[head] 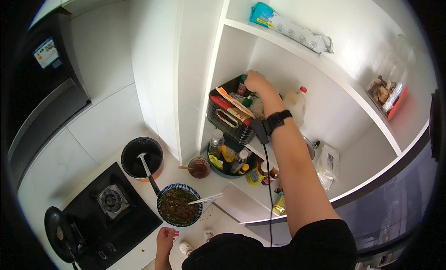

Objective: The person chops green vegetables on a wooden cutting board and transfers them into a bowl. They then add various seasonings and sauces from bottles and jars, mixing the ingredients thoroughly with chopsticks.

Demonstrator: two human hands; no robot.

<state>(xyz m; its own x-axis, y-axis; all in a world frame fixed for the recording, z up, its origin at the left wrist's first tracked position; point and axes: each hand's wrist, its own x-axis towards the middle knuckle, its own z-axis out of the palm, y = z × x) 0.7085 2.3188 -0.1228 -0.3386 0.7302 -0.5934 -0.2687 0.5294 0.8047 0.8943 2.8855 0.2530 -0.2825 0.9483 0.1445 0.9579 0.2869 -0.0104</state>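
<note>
My right hand [256, 81] reaches into a black plastic basket [223, 122] on the cabinet shelf. Its curled fingers are at a green-capped seasoning bottle [242, 84]; they hide the contact, so I cannot tell whether they grip it. Red and orange packets [230, 106] and another green-capped bottle [246, 102] also stand in the basket. Low at the counter's front edge, my left hand [166, 238] is loosely curled with nothing visible in it. Just above it stands a blue-rimmed bowl [179, 205] of brown sauce with chopped greens, white chopsticks [206, 199] resting in it.
A dark pot [130, 155] with a ladle [148, 170] stands beside the black gas hob [134, 207]. A frying pan [55, 228] sits at far left. Near the cabinet are a small bowl of red paste [199, 168] and a bottle-filled tub [217, 169]. A cable [269, 193] hangs from my right wrist.
</note>
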